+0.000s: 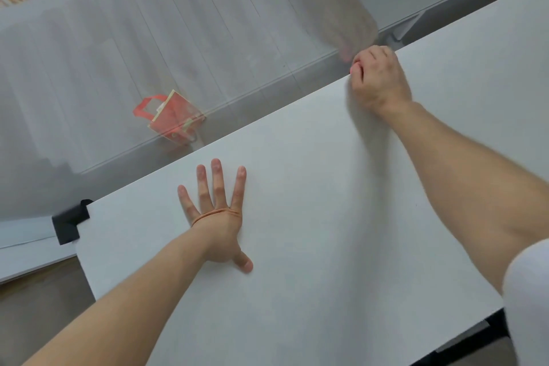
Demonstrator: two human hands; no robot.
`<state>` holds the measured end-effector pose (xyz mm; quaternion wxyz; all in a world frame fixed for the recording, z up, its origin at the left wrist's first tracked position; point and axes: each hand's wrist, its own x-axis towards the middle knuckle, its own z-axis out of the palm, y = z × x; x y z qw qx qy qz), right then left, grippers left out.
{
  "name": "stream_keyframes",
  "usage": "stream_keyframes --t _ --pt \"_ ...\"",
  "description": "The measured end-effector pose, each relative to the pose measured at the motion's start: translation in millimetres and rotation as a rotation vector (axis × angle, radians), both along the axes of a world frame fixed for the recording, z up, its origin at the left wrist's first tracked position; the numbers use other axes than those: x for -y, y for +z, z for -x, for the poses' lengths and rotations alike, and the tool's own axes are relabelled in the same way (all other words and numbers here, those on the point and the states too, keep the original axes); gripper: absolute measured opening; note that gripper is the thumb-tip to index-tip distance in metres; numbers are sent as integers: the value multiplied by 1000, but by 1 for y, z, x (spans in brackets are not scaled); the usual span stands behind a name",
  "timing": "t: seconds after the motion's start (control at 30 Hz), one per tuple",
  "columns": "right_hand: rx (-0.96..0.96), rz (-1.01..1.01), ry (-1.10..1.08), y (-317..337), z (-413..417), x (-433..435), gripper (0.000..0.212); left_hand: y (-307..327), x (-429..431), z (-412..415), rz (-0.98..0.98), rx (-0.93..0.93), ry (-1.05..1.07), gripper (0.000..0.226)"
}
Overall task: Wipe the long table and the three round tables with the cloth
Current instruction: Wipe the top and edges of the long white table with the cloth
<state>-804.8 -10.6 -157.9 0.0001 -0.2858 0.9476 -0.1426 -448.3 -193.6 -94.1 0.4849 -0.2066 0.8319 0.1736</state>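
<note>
A white surface [326,217] fills most of the view, running from the near left corner away to the far right, its long far edge crossing the frame on a slant. Beyond that edge stands a glossy grey panel [178,24] that carries faint reflections, with part of some yellow-green lettering at its top left. Both bare forearms reach out over the surface. The left hand [219,226] lies flat on it toward the near left, palm down, fingers straight and spread, thumb out to the side, holding nothing. The right hand [377,77] is well apart from it at the far edge, to the right, its fingers curled into a tight fist with the fingertips over the rim. Whether a cloth is bunched inside cannot be told, as none shows plainly. A white sleeve [528,291] covers the right upper arm. A red bag with handles [169,119] shows hazily at the panel, just past the far edge and beyond the left hand. A black corner bracket [69,221] sits at the surface's left corner, and a thin orange band [217,212] circles the left hand at the knuckles.
</note>
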Motion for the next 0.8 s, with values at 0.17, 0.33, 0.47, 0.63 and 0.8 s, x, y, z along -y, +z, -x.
stream_keyframes --t 0.17,0.33,0.47,0.63,0.8 --pt "78 191 270 -4 -139 96 14 -3 1 0 15 -4 -8 190" --pt "205 255 497 4 -210 149 19 -10 1 0 65 25 -31 189" --pt "182 61 513 1 -156 110 38 -13 2 -4 58 -69 -6 192" --pt "73 0 173 31 -82 41 34 -18 2 -8 104 -139 -15 194" --pt "159 25 141 75 -144 22 25 -12 -36 -27 337 -359 -106 156"
